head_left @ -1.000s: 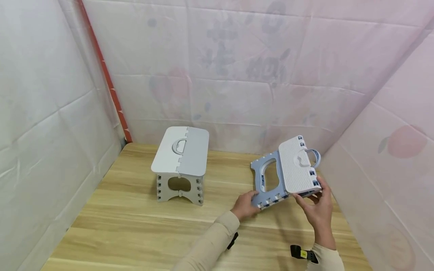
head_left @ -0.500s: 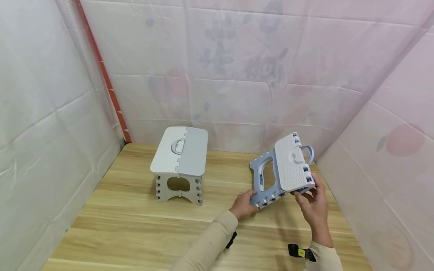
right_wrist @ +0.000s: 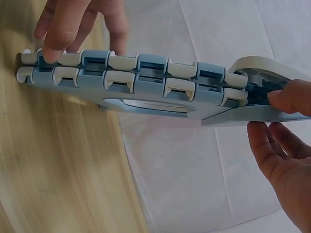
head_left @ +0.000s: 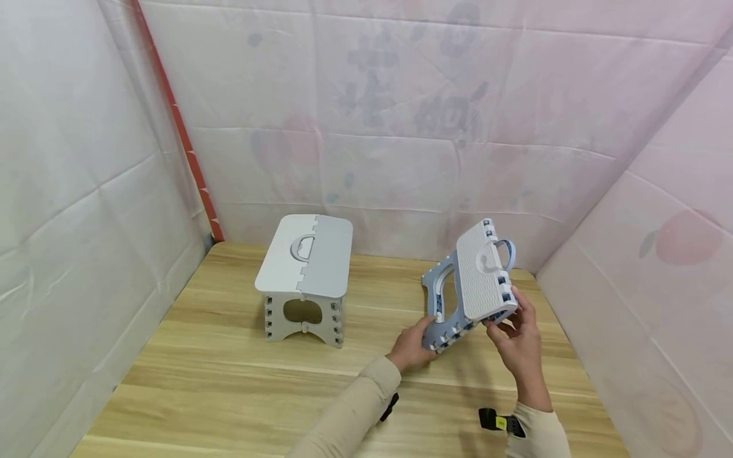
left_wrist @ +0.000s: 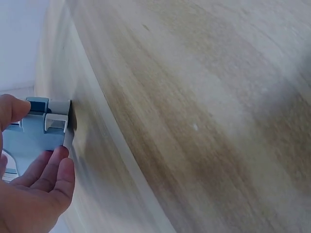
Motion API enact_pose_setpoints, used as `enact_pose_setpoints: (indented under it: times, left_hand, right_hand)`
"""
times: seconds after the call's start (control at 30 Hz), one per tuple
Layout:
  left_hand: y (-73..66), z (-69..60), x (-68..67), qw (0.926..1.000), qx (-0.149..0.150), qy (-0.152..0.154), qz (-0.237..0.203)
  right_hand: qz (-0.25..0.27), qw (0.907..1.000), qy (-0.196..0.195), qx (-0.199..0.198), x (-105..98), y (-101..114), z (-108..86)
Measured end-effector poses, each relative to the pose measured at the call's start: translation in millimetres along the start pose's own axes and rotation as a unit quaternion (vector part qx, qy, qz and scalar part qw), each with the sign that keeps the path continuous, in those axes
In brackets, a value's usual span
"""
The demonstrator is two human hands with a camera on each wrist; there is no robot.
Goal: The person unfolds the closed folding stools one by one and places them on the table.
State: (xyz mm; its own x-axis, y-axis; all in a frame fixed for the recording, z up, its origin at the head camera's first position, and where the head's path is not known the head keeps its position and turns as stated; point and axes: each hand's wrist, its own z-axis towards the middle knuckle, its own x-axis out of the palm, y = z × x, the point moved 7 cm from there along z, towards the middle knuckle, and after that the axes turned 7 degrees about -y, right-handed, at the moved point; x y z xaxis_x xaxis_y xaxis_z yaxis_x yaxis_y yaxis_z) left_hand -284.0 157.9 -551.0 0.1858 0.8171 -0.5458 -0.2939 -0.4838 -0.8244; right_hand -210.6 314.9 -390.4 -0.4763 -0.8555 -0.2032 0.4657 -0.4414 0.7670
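Observation:
A folding stool with blue legs and a white ribbed top (head_left: 481,280) stands tilted at the right of the table, its top partly folded out and a blue handle loop at its right edge. My left hand (head_left: 412,346) grips the lower near corner of the blue leg panel (right_wrist: 160,90). In the left wrist view, thumb and fingers of that hand (left_wrist: 36,184) lie on both sides of the hinged edge. With thumb and fingers my right hand (head_left: 518,340) pinches the near right end of the top; in the right wrist view this hand (right_wrist: 286,141) holds it from both faces.
An unfolded white and grey stool (head_left: 303,254) stands upright on the wooden table (head_left: 229,381), left of the held one. White sheets (head_left: 372,165) hang behind and at both sides of the table.
My right hand has moved left with the stool's white top, which has swung left and a little up toward the blue legs. My left hand has stayed at the lower corner.

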Motion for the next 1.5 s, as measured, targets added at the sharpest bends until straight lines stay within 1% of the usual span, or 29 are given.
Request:
enact_pose_setpoints:
  times: [0.1,0.2,0.37,0.6,0.8,1.0,1.13,1.3,1.5]
  left_hand:
    - [-0.5,-0.2,-0.3,0.9999,0.008,0.001,0.007]
    - [-0.3,-0.6,-0.7,0.9999,0.000,0.009,0.006]
    - [-0.8,0.0,-2.3,0.9997,-0.015,0.019,-0.007]
    - [2.2,2.7,-3.2,0.9995,-0.011,0.015,-0.026]
    - [4.1,3.0,-5.3,0.9992,-0.010,0.011,-0.037]
    - [0.9,1.4,-10.3,0.9983,-0.021,0.022,-0.049]
    - [1.1,0.8,-11.0,0.9970,-0.026,0.021,-0.070]
    - [8.0,2.1,-11.0,0.9939,-0.023,0.010,-0.108]
    - [16.0,4.1,-9.2,0.9878,-0.026,0.009,-0.153]
  right_hand:
    - [-0.003,0.9999,0.010,-0.005,4.6,12.8,0.6]
    - [-0.015,0.9997,0.020,-0.005,8.8,18.9,2.0]
    - [-0.036,0.9986,0.035,-0.015,14.8,22.6,4.1]
    - [-0.044,0.9973,0.050,-0.031,22.4,25.8,3.3]
    - [-0.058,0.9950,0.055,-0.059,30.9,37.0,4.2]
    - [-0.078,0.9915,0.058,-0.087,39.7,46.5,4.9]
    - [-0.076,0.9907,0.056,-0.098,42.2,48.6,4.2]
    - [-0.065,0.9900,0.062,-0.109,47.2,48.1,3.5]
    - [-0.035,0.9931,0.063,-0.093,50.9,44.4,3.5]
